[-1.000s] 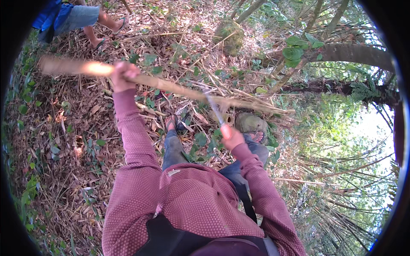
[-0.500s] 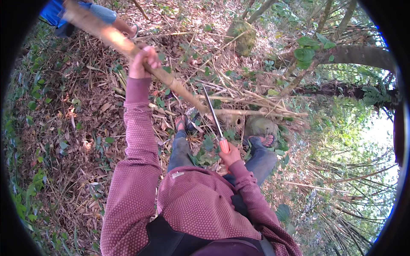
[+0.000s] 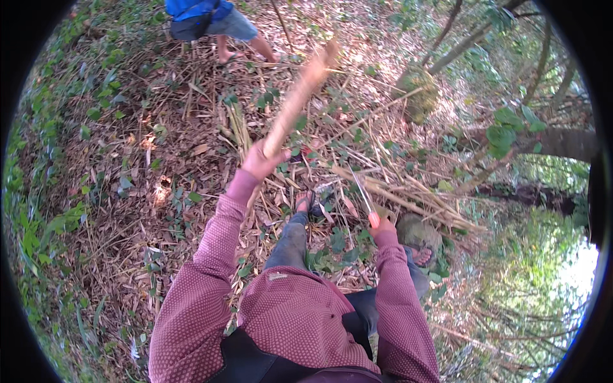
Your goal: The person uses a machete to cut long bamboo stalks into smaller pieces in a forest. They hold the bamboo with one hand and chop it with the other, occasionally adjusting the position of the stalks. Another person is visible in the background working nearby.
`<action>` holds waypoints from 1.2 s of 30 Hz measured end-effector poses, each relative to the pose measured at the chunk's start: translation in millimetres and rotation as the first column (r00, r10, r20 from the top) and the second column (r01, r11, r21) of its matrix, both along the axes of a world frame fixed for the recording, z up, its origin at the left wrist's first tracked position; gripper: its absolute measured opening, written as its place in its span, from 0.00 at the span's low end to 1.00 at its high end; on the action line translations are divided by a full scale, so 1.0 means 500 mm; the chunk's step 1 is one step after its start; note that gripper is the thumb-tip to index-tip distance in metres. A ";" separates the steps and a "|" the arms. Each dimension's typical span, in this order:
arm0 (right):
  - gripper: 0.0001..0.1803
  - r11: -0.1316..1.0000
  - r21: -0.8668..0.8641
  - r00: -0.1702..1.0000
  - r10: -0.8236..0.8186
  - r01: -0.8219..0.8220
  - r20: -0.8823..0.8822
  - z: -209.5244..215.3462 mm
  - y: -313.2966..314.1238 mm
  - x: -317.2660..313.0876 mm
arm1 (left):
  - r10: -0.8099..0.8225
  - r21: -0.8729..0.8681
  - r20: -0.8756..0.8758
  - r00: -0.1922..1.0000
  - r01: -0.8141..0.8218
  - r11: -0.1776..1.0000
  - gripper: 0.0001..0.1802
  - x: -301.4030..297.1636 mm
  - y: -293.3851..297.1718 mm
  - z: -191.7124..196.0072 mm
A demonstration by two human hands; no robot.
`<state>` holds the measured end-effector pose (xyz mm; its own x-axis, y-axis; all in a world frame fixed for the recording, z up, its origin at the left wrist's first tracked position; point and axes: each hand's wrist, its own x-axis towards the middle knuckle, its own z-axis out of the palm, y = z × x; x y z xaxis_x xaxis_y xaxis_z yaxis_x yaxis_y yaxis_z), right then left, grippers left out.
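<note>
My left hand (image 3: 260, 163) is closed around a thick, light-brown wooden stick (image 3: 299, 96). From that hand the stick slants up and to the right, its far end blurred by motion. Lower down on the right, my right hand (image 3: 384, 228) grips the orange-red handle of a machete (image 3: 363, 190). Its narrow metal blade points away and slightly left, over a heap of cut sticks (image 3: 418, 199). The stick and the blade are apart. Both of my arms are in maroon dotted sleeves.
A rounded stone (image 3: 416, 231) lies by my right foot. Farther off are a mossy stump or rock (image 3: 419, 96) and a person in a blue top and shorts (image 3: 233, 25). A curved trunk (image 3: 562, 144) stands at the right. Dry leaves and twigs (image 3: 191, 166) cover the ground.
My left hand has moved right and lower in view, and the stick now slants to the upper right instead of the upper left. The machete no longer meets the stick. The view has shifted.
</note>
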<state>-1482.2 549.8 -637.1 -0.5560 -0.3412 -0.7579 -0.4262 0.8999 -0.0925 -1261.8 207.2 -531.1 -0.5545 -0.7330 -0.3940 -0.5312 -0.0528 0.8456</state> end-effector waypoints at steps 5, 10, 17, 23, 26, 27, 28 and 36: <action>0.28 0.993 0.100 0.998 0.057 -0.057 0.004 0.002 -0.010 -0.003 | -0.383 -0.021 0.688 0.616 0.545 0.838 0.13 0.157 0.035 -0.135; 0.29 0.978 0.154 0.990 0.141 -0.142 0.016 -0.020 -0.037 -0.051 | -0.497 0.008 0.793 0.353 0.809 0.588 0.13 0.296 0.019 -0.206; 0.32 0.940 0.199 0.961 0.269 -0.276 0.060 -0.038 -0.046 -0.073 | -0.499 0.115 0.863 0.071 0.936 0.332 0.12 0.348 -0.036 -0.226; 0.31 0.936 0.194 0.955 0.284 -0.295 0.083 -0.039 -0.047 -0.082 | -0.406 0.194 0.914 -0.008 0.887 0.418 0.19 0.382 -0.064 -0.234; 0.30 0.938 0.176 0.952 0.279 -0.298 0.124 -0.037 -0.050 -0.090 | -0.520 0.286 0.842 0.141 0.701 0.653 0.27 0.372 -0.016 -0.311; 0.30 0.934 0.186 0.950 0.285 -0.304 0.126 -0.036 -0.051 -0.093 | -0.594 0.383 0.698 0.400 0.492 0.782 0.30 0.352 0.005 -0.349; 0.30 0.941 0.168 0.951 0.273 -0.295 0.143 -0.035 -0.051 -0.095 | -0.502 0.242 0.703 0.505 0.493 0.835 0.30 0.328 0.048 -0.389; 0.29 0.979 0.057 0.970 0.187 -0.198 0.154 -0.036 -0.033 -0.109 | 0.129 0.506 -0.236 0.963 0.009 0.863 0.15 -0.092 0.259 -0.287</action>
